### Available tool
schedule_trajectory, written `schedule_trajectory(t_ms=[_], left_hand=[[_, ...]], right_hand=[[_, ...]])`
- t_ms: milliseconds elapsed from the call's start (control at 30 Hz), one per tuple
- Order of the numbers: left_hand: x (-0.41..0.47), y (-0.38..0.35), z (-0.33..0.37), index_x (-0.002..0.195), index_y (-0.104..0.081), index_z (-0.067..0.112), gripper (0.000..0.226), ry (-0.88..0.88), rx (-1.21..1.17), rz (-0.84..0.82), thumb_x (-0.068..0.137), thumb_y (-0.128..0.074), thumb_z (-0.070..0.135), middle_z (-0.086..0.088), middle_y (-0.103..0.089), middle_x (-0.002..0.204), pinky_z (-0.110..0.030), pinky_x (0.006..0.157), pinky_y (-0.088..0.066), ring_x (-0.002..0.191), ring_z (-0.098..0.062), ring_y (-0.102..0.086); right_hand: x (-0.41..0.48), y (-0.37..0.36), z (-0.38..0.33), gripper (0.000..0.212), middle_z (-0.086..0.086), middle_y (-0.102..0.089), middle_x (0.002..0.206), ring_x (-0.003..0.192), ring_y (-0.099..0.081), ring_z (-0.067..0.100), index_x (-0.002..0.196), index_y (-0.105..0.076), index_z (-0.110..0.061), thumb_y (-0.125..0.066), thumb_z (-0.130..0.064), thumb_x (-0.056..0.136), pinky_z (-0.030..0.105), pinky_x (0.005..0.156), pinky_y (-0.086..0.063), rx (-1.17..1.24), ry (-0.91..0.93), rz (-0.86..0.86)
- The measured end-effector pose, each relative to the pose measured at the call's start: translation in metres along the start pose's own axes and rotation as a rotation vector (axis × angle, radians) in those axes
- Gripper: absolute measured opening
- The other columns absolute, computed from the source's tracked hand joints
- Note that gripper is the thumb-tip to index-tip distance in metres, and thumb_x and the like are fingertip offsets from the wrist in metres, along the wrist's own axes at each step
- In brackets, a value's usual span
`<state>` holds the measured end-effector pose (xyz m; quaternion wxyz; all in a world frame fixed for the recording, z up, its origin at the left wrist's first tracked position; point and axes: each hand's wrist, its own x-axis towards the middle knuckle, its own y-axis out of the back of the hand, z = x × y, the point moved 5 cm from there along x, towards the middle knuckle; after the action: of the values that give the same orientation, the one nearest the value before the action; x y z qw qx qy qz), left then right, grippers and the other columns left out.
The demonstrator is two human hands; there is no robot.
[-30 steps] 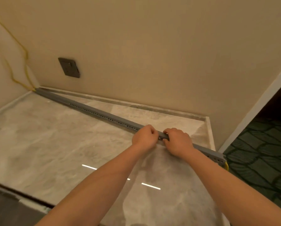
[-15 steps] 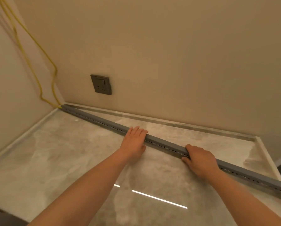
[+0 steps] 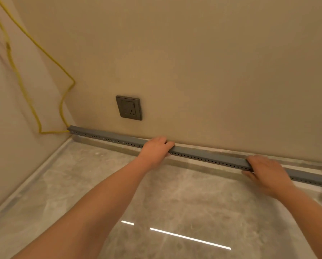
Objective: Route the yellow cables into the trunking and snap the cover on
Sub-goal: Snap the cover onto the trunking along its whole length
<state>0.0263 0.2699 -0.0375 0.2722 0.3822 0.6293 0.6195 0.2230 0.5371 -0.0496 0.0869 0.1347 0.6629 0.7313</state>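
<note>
A long grey perforated trunking (image 3: 208,155) with its cover on runs from the left corner to the right edge, close against the base of the beige wall and raised a little off the floor. My left hand (image 3: 156,147) grips it near the middle, fingers curled over the top. My right hand (image 3: 265,170) grips it farther right, thumb underneath. Two yellow cables (image 3: 49,58) hang down the left wall and enter the trunking's left end at the corner.
A dark wall socket (image 3: 129,107) sits on the wall above the trunking. The floor is glossy grey marble tile (image 3: 156,212) with a pale border strip (image 3: 34,172) along the walls. Walls close in at left and back.
The trunking has moved from lying diagonally on the floor to nearly parallel against the back wall. My hands have spread apart along it, and the left one now grips it.
</note>
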Motion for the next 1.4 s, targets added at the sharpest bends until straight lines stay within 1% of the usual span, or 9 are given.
schedule_trajectory(t_ms=[200,500,600,700,833,900,967,1067,1400], left_hand=[[0.028,0.006,-0.014,0.132,-0.047,0.019,0.035,0.018,-0.050,-0.019,0.098,-0.049,0.028,-0.008,-0.051,0.119,-0.036,0.074,-0.042,0.109,-0.027,-0.049],[0.062,-0.011,-0.028,0.132,-0.050,0.021,0.038,0.079,-0.096,0.020,0.095,-0.054,0.031,-0.005,-0.052,0.119,-0.037,0.081,-0.044,0.114,-0.025,-0.048],[0.057,-0.016,-0.030,0.125,-0.055,0.018,0.038,0.076,-0.127,0.095,0.090,-0.060,0.032,-0.005,-0.051,0.115,-0.038,0.076,-0.046,0.111,-0.023,-0.047],[0.052,-0.023,-0.028,0.111,-0.058,0.015,0.032,0.130,-0.226,0.153,0.084,-0.067,0.029,-0.003,-0.051,0.112,-0.040,0.072,-0.048,0.107,-0.022,-0.047],[0.051,-0.029,-0.023,0.086,-0.062,0.019,0.026,0.120,-0.150,0.218,0.070,-0.081,0.026,0.001,-0.060,0.088,-0.032,0.051,-0.044,0.084,-0.021,-0.059],[0.052,-0.028,-0.025,0.080,-0.061,0.020,0.029,0.123,-0.112,0.248,0.065,-0.083,0.030,0.001,-0.060,0.081,-0.031,0.050,-0.041,0.078,-0.022,-0.060],[0.052,-0.028,-0.027,0.083,-0.059,0.019,0.025,0.151,-0.117,0.254,0.074,-0.076,0.034,-0.001,-0.063,0.081,-0.033,0.057,-0.040,0.079,-0.024,-0.060],[0.049,-0.037,-0.025,0.093,-0.053,0.019,0.021,0.218,-0.099,0.187,0.091,-0.058,0.039,-0.002,-0.068,0.083,-0.031,0.058,-0.036,0.079,-0.027,-0.065],[0.051,-0.043,-0.025,0.093,-0.047,0.019,0.018,0.318,-0.148,0.119,0.094,-0.051,0.036,-0.004,-0.070,0.085,-0.031,0.059,-0.035,0.081,-0.031,-0.065]], right_hand=[[0.034,0.001,0.004,0.030,-0.001,-0.048,0.106,0.098,-0.052,0.022,0.116,-0.048,-0.022,-0.048,-0.042,0.095,0.033,0.078,-0.038,-0.058,-0.044,-0.004],[0.068,0.011,-0.001,0.031,0.000,-0.062,0.112,0.106,-0.055,0.024,0.118,-0.046,-0.021,-0.053,-0.037,0.093,0.033,0.072,-0.043,-0.211,-0.114,0.061],[0.069,0.002,0.000,0.030,0.009,-0.061,0.097,0.090,-0.058,0.033,0.105,-0.057,-0.014,-0.071,-0.027,0.081,0.034,0.059,-0.044,-0.170,-0.097,0.089],[0.065,-0.007,-0.003,0.026,0.016,-0.054,0.082,0.072,-0.055,0.036,0.084,-0.062,-0.005,-0.081,-0.009,0.067,0.029,0.044,-0.034,-0.097,-0.069,0.177],[0.067,-0.008,-0.010,0.029,0.013,-0.058,0.060,0.048,-0.056,0.033,0.072,-0.060,-0.007,-0.084,0.000,0.058,0.026,0.044,-0.028,-0.112,-0.077,0.232],[0.068,-0.011,-0.010,0.025,0.011,-0.061,0.062,0.049,-0.058,0.032,0.079,-0.059,-0.009,-0.079,-0.003,0.065,0.027,0.045,-0.029,-0.125,-0.124,0.178],[0.068,-0.016,-0.012,0.015,0.009,-0.066,0.081,0.069,-0.064,0.032,0.095,-0.054,-0.012,-0.064,-0.015,0.084,0.030,0.050,-0.035,-0.101,-0.198,0.128],[0.070,-0.021,-0.017,0.025,0.006,-0.064,0.096,0.087,-0.064,0.030,0.108,-0.047,-0.014,-0.055,-0.032,0.091,0.032,0.056,-0.037,-0.039,-0.236,0.101],[0.085,-0.027,-0.026,0.032,0.005,-0.066,0.090,0.077,-0.065,0.029,0.117,-0.041,-0.012,-0.050,-0.032,0.095,0.030,0.053,-0.033,-0.097,-0.243,0.037]])
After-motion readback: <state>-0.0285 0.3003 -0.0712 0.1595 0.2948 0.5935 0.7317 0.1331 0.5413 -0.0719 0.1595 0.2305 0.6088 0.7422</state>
